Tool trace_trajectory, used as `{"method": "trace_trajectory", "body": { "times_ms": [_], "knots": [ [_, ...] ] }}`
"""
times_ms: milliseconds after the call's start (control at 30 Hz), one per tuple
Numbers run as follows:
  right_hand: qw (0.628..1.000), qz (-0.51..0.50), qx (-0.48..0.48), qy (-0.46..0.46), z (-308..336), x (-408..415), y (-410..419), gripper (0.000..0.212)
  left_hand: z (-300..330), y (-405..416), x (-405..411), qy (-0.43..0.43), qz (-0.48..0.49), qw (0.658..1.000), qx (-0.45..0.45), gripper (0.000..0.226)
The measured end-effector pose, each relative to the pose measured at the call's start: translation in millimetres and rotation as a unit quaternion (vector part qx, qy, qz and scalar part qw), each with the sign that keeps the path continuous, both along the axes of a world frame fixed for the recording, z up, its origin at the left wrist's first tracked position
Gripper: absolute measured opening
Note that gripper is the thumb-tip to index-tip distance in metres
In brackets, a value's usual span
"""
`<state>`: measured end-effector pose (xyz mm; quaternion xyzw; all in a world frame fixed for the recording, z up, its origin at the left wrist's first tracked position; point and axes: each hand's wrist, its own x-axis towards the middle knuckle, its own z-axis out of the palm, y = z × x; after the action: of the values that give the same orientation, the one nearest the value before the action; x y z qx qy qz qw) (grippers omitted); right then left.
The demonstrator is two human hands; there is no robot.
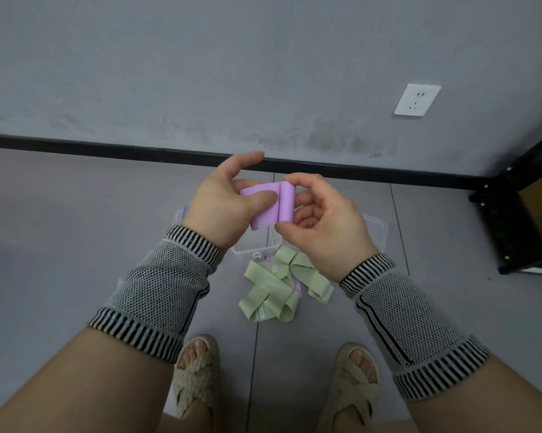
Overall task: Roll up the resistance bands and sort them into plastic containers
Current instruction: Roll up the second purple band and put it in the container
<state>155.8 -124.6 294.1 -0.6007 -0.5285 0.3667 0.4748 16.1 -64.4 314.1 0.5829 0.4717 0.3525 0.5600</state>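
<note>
The left hand's thumb presses flat on the near face of a purple resistance band (268, 206), with its fingers curled behind the far side, so the left hand (224, 201) grips the flat, unrolled part. The right hand (319, 220) pinches the rolled end of the same band: its forefinger hooks over the top of the roll and its thumb closes in under the lower edge, the other fingers curled loosely behind. The band is held in the air between the two hands, above the floor, with the roll on its right side.

Below the hands, on the grey tiled floor (76, 245), a clear plastic container (254, 250) stands mostly hidden by the hands; a second clear container (377, 228) shows just to its right. Nearer than the containers lies a loose tangle of green resistance bands (279, 290), with a strip of another purple band (298, 287) peeping out from under it.

Both forearms wear grey knit wrist sleeves (157, 285) with striped edges. Two feet in woven sandals (194, 370) stand at the near edge. On the far wall sits a white socket (417, 100), and a black shelf frame (525, 214) stands at the right.
</note>
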Motion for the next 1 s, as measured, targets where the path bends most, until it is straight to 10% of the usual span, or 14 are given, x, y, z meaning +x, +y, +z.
{"method": "trace_trajectory", "body": {
  "times_ms": [1000],
  "knots": [
    [0.985, -0.017, 0.068, -0.155, -2.3, 0.7, 1.4, 0.067, 4.1, -6.6, 7.8, -0.103, 0.033, 0.991, -0.078, 0.038]
  ]
}}
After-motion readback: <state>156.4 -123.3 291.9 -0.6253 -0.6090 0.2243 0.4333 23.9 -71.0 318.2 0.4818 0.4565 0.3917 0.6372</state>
